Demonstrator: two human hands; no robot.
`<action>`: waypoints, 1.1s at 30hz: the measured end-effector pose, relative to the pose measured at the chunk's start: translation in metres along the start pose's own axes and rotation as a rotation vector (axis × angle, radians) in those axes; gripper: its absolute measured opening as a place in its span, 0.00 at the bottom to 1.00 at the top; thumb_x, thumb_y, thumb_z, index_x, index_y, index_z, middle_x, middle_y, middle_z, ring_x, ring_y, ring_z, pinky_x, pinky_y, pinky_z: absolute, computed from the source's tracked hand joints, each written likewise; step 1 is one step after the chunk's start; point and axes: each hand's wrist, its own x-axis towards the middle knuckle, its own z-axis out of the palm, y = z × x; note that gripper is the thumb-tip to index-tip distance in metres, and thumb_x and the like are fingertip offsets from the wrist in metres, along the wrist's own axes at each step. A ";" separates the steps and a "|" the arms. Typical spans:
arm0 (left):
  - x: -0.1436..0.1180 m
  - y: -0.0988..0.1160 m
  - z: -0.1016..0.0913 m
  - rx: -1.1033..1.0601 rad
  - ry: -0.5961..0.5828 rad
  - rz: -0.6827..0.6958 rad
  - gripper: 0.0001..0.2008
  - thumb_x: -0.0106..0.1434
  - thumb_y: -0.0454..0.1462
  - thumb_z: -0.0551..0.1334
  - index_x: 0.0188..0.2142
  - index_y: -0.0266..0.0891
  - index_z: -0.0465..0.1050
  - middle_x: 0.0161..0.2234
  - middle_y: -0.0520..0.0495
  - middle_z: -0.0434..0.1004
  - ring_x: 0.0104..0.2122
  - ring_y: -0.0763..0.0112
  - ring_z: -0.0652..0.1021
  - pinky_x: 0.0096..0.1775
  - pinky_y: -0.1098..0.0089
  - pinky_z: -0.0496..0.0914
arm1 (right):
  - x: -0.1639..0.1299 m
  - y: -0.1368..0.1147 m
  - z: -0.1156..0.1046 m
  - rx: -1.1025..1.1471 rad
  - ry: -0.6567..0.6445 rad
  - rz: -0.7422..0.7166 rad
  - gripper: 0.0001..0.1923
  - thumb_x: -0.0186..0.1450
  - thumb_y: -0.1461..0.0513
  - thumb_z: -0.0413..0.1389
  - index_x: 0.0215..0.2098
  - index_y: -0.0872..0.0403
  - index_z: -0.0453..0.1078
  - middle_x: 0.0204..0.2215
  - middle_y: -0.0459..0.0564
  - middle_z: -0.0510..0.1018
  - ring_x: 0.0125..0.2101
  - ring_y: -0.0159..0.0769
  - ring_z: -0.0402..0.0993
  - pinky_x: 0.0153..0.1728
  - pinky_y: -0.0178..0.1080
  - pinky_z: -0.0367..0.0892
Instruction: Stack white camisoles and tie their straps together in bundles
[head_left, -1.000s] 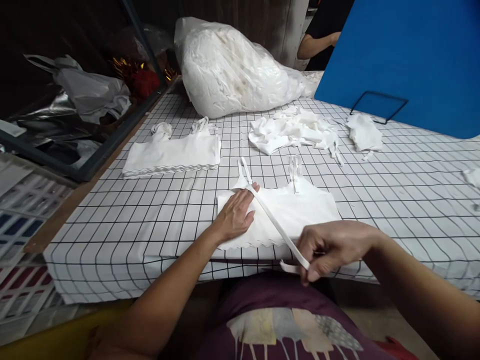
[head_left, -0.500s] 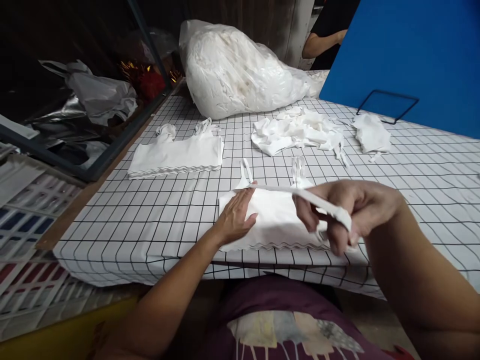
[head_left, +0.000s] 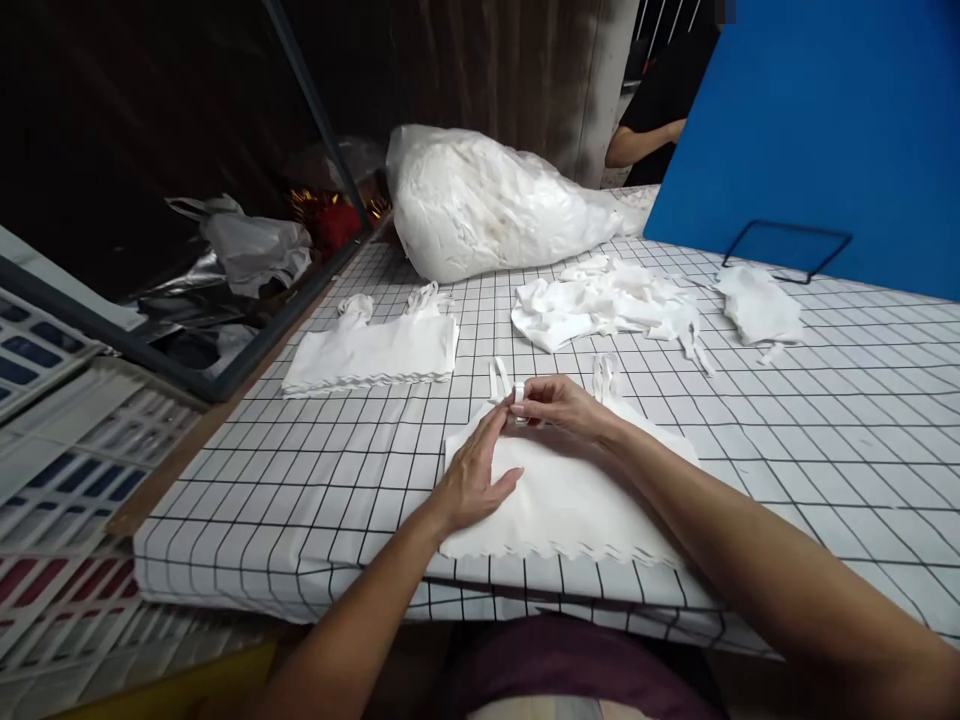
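I keep my left hand (head_left: 472,475) flat, fingers together, pressing the white top (head_left: 559,495) on the near edge of the checked table (head_left: 825,420). My right hand (head_left: 559,403) pinches the strap (head_left: 517,392) at the far left corner; I judge it should lie straight and untwisted while the cloth stays pinned.
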 end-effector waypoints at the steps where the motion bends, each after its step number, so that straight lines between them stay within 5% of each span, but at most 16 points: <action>1: 0.001 0.000 -0.001 -0.015 0.018 0.007 0.37 0.65 0.35 0.59 0.69 0.44 0.43 0.69 0.41 0.50 0.67 0.58 0.57 0.66 0.54 0.58 | -0.001 0.001 0.000 0.008 -0.001 -0.003 0.14 0.60 0.53 0.64 0.30 0.57 0.73 0.27 0.46 0.76 0.27 0.27 0.69 0.28 0.34 0.65; 6: 0.002 0.005 0.001 0.055 0.005 0.020 0.24 0.66 0.33 0.58 0.61 0.43 0.61 0.61 0.42 0.65 0.62 0.60 0.66 0.63 0.56 0.63 | -0.007 -0.016 -0.003 0.132 0.045 -0.086 0.12 0.60 0.55 0.65 0.31 0.56 0.74 0.33 0.47 0.77 0.29 0.28 0.70 0.32 0.36 0.65; 12: 0.005 0.007 0.002 0.226 -0.079 0.025 0.24 0.68 0.37 0.56 0.63 0.41 0.61 0.64 0.41 0.62 0.65 0.58 0.61 0.64 0.52 0.60 | -0.009 -0.024 -0.010 0.135 0.151 -0.170 0.10 0.60 0.56 0.66 0.36 0.55 0.77 0.35 0.48 0.78 0.36 0.32 0.73 0.42 0.39 0.66; 18: 0.037 0.005 -0.011 0.410 -0.163 0.095 0.16 0.69 0.35 0.55 0.55 0.40 0.69 0.61 0.43 0.66 0.64 0.57 0.61 0.64 0.51 0.58 | -0.013 -0.029 -0.010 0.151 0.192 -0.206 0.10 0.59 0.56 0.66 0.34 0.54 0.77 0.36 0.48 0.78 0.38 0.33 0.74 0.46 0.41 0.67; 26: 0.060 -0.027 -0.016 0.542 0.034 0.070 0.15 0.67 0.31 0.54 0.50 0.39 0.72 0.61 0.41 0.65 0.58 0.53 0.64 0.56 0.48 0.67 | -0.015 -0.034 -0.010 0.201 0.177 -0.247 0.11 0.58 0.56 0.67 0.34 0.54 0.76 0.35 0.47 0.78 0.36 0.33 0.75 0.44 0.41 0.69; 33: 0.077 -0.046 -0.020 0.428 0.148 -0.048 0.07 0.63 0.32 0.61 0.39 0.37 0.78 0.46 0.43 0.77 0.47 0.57 0.71 0.51 0.56 0.70 | -0.015 -0.034 -0.005 0.225 0.130 -0.252 0.11 0.58 0.56 0.67 0.34 0.54 0.77 0.33 0.47 0.77 0.35 0.33 0.75 0.44 0.41 0.69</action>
